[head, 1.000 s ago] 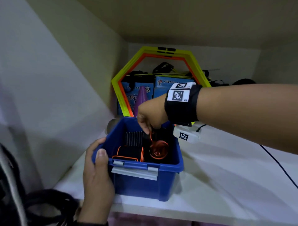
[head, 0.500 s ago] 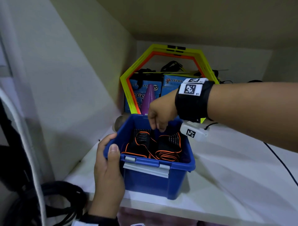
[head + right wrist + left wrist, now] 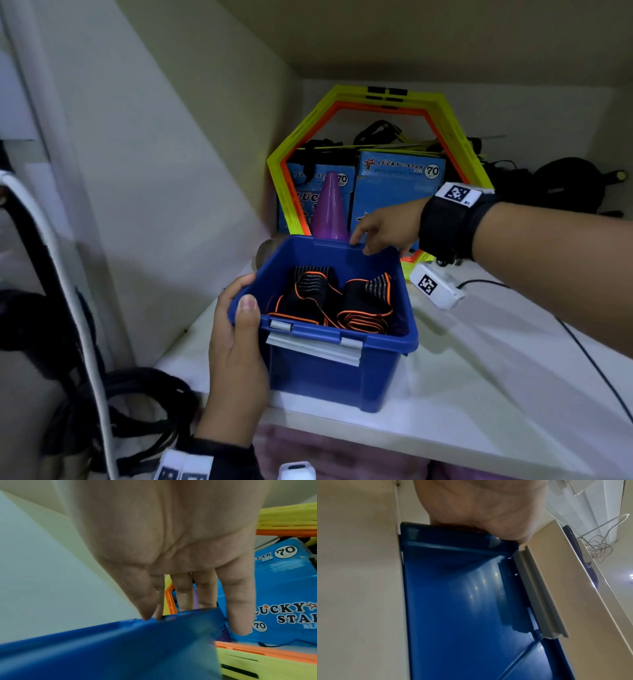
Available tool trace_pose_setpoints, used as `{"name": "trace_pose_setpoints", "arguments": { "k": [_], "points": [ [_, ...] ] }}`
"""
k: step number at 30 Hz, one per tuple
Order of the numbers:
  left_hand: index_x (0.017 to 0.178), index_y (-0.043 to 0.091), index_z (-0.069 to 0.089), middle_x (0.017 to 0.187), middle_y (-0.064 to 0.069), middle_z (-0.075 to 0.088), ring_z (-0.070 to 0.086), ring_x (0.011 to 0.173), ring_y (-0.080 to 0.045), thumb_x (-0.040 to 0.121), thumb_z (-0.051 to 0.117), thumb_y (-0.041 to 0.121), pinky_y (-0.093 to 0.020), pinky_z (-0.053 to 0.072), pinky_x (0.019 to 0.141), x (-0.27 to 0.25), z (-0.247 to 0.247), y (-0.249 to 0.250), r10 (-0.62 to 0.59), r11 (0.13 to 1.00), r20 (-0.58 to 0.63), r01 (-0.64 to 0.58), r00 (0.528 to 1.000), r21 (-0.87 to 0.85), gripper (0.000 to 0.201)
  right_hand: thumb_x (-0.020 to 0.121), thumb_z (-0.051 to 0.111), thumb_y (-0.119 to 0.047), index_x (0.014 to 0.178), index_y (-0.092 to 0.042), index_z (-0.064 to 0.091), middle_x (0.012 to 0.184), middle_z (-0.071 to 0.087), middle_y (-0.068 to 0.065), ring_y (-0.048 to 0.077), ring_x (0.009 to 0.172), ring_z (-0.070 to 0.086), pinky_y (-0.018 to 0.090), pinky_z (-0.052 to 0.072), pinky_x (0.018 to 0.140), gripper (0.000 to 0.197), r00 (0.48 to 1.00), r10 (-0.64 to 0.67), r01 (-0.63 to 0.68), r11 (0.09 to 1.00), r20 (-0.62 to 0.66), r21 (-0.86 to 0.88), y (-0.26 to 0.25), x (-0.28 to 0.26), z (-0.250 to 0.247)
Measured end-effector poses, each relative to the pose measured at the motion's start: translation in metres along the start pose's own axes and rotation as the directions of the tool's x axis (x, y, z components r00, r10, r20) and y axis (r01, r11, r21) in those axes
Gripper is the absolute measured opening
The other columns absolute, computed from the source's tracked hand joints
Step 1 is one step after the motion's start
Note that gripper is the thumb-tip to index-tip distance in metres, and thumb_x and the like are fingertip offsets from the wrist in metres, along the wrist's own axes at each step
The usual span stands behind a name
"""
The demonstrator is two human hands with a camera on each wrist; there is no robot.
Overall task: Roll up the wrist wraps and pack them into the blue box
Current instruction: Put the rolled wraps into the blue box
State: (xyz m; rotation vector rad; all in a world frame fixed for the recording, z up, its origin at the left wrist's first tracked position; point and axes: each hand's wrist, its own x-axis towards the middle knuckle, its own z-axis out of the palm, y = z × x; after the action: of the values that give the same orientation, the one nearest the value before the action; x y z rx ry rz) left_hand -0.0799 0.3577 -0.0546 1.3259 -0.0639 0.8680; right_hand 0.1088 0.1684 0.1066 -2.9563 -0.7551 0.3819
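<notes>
The blue box (image 3: 325,380) stands open at the front of a white shelf (image 3: 479,394). Two rolled black wrist wraps with orange trim lie inside it, one at the left (image 3: 308,294) and one at the right (image 3: 366,305), partly loosened. My left hand (image 3: 239,298) grips the box's front left corner, thumb on the rim beside the grey latch (image 3: 315,346). My right hand (image 3: 373,240) is at the far rim, holding nothing. In the right wrist view its fingers (image 3: 181,595) are straight and reach behind that rim (image 3: 102,649). The left wrist view shows the palm (image 3: 479,507) against the box wall (image 3: 453,601).
Close behind the box stand yellow and orange hexagon frames (image 3: 342,99), a purple cone (image 3: 329,209) and blue paper packs (image 3: 397,192). A black bag (image 3: 568,185) sits at the back right. The cupboard wall (image 3: 154,205) runs close on the left; black cables (image 3: 144,394) hang below.
My right hand has let go of a wrap inside the box and risen to the far rim. Both wraps now lie in the box. My left hand keeps its grip.
</notes>
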Motion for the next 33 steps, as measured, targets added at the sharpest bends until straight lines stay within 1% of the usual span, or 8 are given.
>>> {"name": "trace_pose_setpoints", "arguments": {
  "k": [8, 12, 15, 18, 24, 27, 30, 33],
  "points": [
    [0.125, 0.036, 0.061, 0.127, 0.001, 0.066, 0.061, 0.12, -0.018, 0.087, 0.048, 0.067, -0.052, 0.043, 0.108, -0.003, 0.002, 0.009, -0.067, 0.994, -0.049, 0.071, 0.997, 0.083, 0.05, 0.09, 0.049, -0.001, 0.094, -0.034, 0.07, 0.087, 0.062, -0.005, 0.022, 0.058, 0.059, 0.028, 0.05, 0.052, 0.039, 0.972, -0.08, 0.1, 0.991, -0.219, 0.084, 0.03, -0.012, 0.021],
    [0.121, 0.033, 0.051, 0.113, 0.014, 0.061, 0.061, 0.105, -0.005, 0.099, 0.054, 0.041, -0.032, 0.053, 0.089, -0.011, 0.004, 0.018, -0.022, 0.969, -0.207, 0.072, 0.978, 0.236, 0.024, 0.088, 0.051, -0.002, 0.087, -0.036, 0.07, 0.067, 0.058, -0.004, 0.022, 0.051, 0.059, 0.031, 0.056, 0.055, 0.039, 0.978, -0.071, 0.091, 0.991, -0.197, 0.096, 0.052, -0.033, 0.021],
    [0.118, 0.035, 0.051, 0.116, 0.012, 0.061, 0.062, 0.11, -0.016, 0.089, 0.06, 0.057, -0.023, 0.053, 0.071, -0.031, 0.009, 0.027, -0.031, 0.969, -0.224, 0.085, 0.974, 0.233, 0.038, 0.084, 0.052, -0.003, 0.092, -0.03, 0.071, 0.073, 0.059, 0.001, 0.02, 0.051, 0.061, 0.032, 0.058, 0.054, 0.034, 0.982, -0.055, 0.076, 0.991, -0.178, 0.112, 0.066, -0.056, 0.022],
    [0.119, 0.039, 0.057, 0.121, 0.013, 0.063, 0.063, 0.113, -0.014, 0.082, 0.058, 0.072, -0.041, 0.055, 0.088, -0.049, 0.022, 0.036, -0.135, 0.967, -0.12, 0.157, 0.984, 0.2, 0.05, 0.083, 0.054, -0.005, 0.095, -0.026, 0.07, 0.075, 0.065, 0.003, 0.018, 0.046, 0.063, 0.028, 0.054, 0.051, 0.029, 0.989, -0.036, 0.054, 0.991, -0.145, 0.125, 0.079, -0.08, 0.022],
    [0.131, 0.038, 0.052, 0.115, 0.008, 0.07, 0.072, 0.093, -0.004, 0.097, 0.059, 0.026, -0.034, 0.055, 0.075, -0.044, 0.049, 0.044, -0.314, 0.938, 0.014, 0.308, 0.949, 0.158, 0.037, 0.082, 0.071, -0.03, 0.095, -0.025, 0.068, 0.07, 0.071, -0.002, 0.014, 0.06, 0.067, 0.029, 0.055, 0.056, 0.014, 1.0, -0.028, 0.028, 0.999, -0.005, -0.045, 0.092, -0.126, 0.018],
    [0.136, 0.032, 0.051, 0.11, 0.004, 0.07, 0.071, 0.084, -0.003, 0.098, 0.054, 0.019, -0.03, 0.053, 0.067, -0.04, 0.054, 0.044, -0.338, 0.93, -0.003, 0.334, 0.941, 0.155, 0.04, 0.084, 0.069, -0.049, 0.091, -0.031, 0.071, 0.079, 0.068, -0.014, 0.003, 0.074, 0.061, 0.026, 0.051, 0.071, 0.02, 0.963, -0.247, 0.217, 0.946, -0.104, -0.243, 0.083, -0.14, 0.011],
    [0.138, 0.031, 0.05, 0.119, 0.001, 0.067, 0.071, 0.087, -0.003, 0.098, 0.053, 0.019, -0.033, 0.053, 0.069, -0.04, 0.055, 0.04, -0.339, 0.93, -0.031, 0.34, 0.94, 0.144, 0.042, 0.088, 0.068, -0.047, 0.102, -0.029, 0.073, 0.096, 0.073, -0.014, -0.004, 0.08, 0.062, 0.013, 0.048, 0.072, 0.022, 0.897, -0.441, 0.442, 0.895, 0.032, -0.055, 0.062, -0.143, 0.009],
    [0.14, 0.032, 0.049, 0.122, 0.013, 0.063, 0.07, 0.088, 0.002, 0.099, 0.051, 0.019, -0.034, 0.052, 0.072, -0.041, 0.059, 0.04, -0.325, 0.935, -0.029, 0.326, 0.945, 0.138, 0.043, 0.088, 0.067, -0.048, 0.113, -0.027, 0.068, 0.107, 0.073, 0.002, 0.018, 0.089, 0.069, 0.025, 0.057, 0.067, 0.033, 0.885, -0.399, 0.416, 0.909, 0.242, -0.023, 0.043, -0.125, 0.016]
  ]
}}
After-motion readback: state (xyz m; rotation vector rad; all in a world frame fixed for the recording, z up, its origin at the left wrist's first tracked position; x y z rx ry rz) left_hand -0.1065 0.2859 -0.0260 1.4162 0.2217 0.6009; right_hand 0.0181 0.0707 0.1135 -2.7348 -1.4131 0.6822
